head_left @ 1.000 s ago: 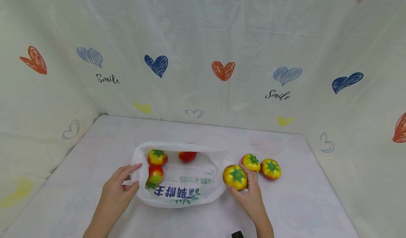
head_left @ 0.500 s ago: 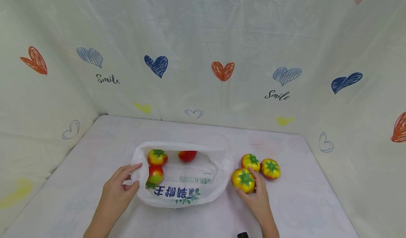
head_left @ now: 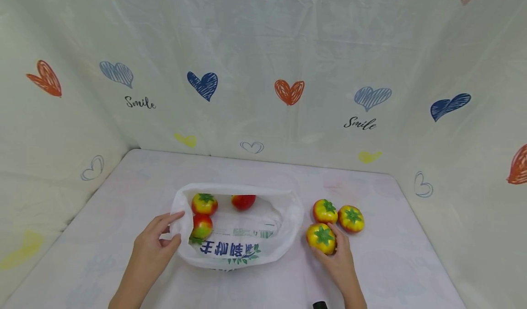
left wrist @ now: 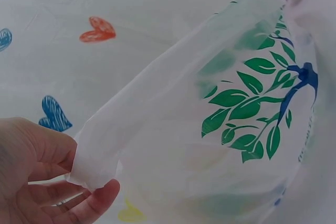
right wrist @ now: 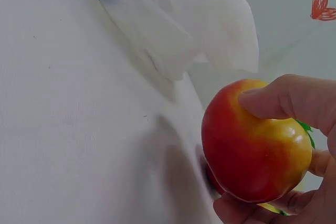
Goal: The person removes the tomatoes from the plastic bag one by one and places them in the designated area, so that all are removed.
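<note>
My left hand point(head_left: 153, 245) pinches the left rim of a white plastic bag point(head_left: 284, 249) that stands with its mouth wide. In the left wrist view the thumb and fingers hold a fold of the bag point(left wrist: 152, 129), printed with green leaves. My right hand point(head_left: 339, 263) grips a yellow-red tomato point(head_left: 321, 238) with green leaves on top, to the right of the bag. The right wrist view shows thumb and fingers around this tomato point(right wrist: 252, 145), apart from the table. Two similar tomatoes, a nearer-left one point(head_left: 325, 211) and a right one point(head_left: 351, 219), sit just beyond it.
Inside the bag lie an upper-left tomato point(head_left: 204, 204), a lower-left one point(head_left: 201, 227) and a partly hidden red one point(head_left: 243, 202). A small black object point(head_left: 319, 305) shows at the bottom edge. A curtain printed with hearts point(head_left: 263, 48) hangs behind the table point(head_left: 395, 254).
My right hand has carried the tomato rightward and slightly nearer, away from the bag's right rim toward the two other tomatoes. The left hand keeps its place on the bag.
</note>
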The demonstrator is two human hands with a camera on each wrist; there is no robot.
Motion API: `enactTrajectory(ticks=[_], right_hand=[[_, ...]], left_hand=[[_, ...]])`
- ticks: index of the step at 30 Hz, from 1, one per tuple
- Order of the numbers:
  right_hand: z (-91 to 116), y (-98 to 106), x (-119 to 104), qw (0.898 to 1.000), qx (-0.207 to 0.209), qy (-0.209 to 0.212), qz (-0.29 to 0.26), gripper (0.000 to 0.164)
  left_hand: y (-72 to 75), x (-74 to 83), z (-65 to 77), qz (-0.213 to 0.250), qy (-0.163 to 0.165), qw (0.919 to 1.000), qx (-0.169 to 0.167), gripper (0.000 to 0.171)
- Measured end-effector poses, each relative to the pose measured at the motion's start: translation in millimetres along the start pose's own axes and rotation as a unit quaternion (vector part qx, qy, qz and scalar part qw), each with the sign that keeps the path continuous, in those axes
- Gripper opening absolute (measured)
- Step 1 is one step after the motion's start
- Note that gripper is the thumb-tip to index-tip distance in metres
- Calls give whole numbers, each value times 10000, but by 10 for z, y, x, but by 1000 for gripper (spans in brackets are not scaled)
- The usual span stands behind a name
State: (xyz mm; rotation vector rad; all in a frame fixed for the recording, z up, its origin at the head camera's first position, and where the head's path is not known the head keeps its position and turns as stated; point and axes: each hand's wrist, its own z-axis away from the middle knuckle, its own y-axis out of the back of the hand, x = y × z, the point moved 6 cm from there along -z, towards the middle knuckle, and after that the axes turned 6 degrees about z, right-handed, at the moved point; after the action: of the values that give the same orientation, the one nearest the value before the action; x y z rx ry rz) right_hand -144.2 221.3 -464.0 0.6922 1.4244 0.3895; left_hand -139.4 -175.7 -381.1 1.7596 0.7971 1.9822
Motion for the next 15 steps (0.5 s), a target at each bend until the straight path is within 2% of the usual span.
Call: enactTrajectory(ticks=[11,15], right_hand=[[-20,7,189,9974,-282,-592,290,77],[-22,13,214,9964,-284,-684,410,77]], left_hand=[[-9,6,0,11,20,10000,-15,49],[-14,4,-2,22,21,10000,-26,49]])
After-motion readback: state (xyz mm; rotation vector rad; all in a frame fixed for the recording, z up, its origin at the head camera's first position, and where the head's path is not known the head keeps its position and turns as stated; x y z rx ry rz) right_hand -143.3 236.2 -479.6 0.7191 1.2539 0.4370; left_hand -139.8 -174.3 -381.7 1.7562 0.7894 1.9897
